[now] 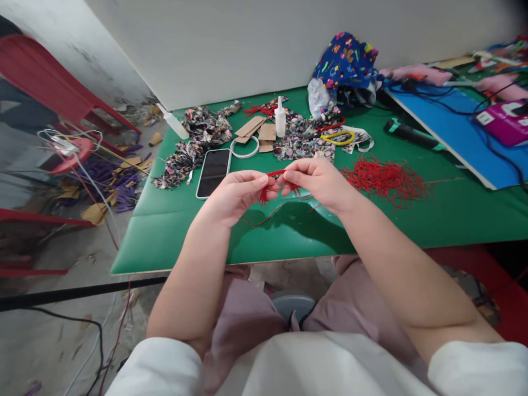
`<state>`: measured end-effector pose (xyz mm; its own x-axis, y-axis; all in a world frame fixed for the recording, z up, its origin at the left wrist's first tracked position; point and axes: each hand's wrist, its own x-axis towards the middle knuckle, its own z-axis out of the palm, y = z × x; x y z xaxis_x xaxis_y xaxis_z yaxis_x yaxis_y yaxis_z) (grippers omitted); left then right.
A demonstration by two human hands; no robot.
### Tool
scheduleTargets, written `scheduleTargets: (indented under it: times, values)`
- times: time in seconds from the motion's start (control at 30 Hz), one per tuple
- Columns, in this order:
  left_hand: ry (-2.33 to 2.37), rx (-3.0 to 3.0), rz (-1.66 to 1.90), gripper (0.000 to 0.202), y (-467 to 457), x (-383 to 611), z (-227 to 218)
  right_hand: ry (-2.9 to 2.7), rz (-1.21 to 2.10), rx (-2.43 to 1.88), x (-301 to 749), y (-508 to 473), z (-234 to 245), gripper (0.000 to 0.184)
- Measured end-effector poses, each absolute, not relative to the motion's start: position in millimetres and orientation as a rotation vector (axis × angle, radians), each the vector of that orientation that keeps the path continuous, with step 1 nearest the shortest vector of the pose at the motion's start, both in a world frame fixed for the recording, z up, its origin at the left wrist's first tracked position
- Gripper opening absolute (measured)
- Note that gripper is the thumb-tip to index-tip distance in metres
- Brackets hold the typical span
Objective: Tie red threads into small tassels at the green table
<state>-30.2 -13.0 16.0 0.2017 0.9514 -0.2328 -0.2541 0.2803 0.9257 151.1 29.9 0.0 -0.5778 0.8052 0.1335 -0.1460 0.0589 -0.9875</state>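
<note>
Two hands pinch one small bundle of red cord [277, 184] above the green table [173, 236], left hand [237, 192] at its 9 o'clock end, right hand [319, 179] at 3 o'clock; it looks light, limp and fray-prone, so best gripped near the ends.

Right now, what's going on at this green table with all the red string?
A seated person pinches a short red cord between the left hand and the right hand, just above the green table. A loose heap of red cords lies on the table to the right of the hands. Beyond the hands lie a black smartphone, floral fabric scraps and a small white squeeze bottle.
</note>
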Motion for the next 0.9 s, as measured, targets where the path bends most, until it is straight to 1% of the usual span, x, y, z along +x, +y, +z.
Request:
scheduleTargets:
  times: [0.13,0.37,0.53,0.6,0.73,0.9]
  values:
    - [1.061,0.873,0.960,0.016,-14,-28,18,-1.600,1.541,-0.760,156,34,2,0.021]
    - [1.146,0.892,0.891,0.021,-17,-24,23,-1.534,1.441,-0.924,166,47,-2,0.013]
    - [1.219,0.931,1.035,0.024,-12,-27,15,-1.515,1.068,-1.121,172,57,-9,0.016]
    - [1.257,0.944,1.079,0.024,-11,-26,11,-1.582,1.120,-1.145,171,53,-7,0.018]
    - [1.350,0.995,1.089,0.025,-9,-23,9,-1.738,1.462,-1.106,161,38,-3,0.031]
    - [1.429,1.165,1.144,0.024,-13,-16,13,-1.633,1.610,-1.096,150,30,-8,0.032]
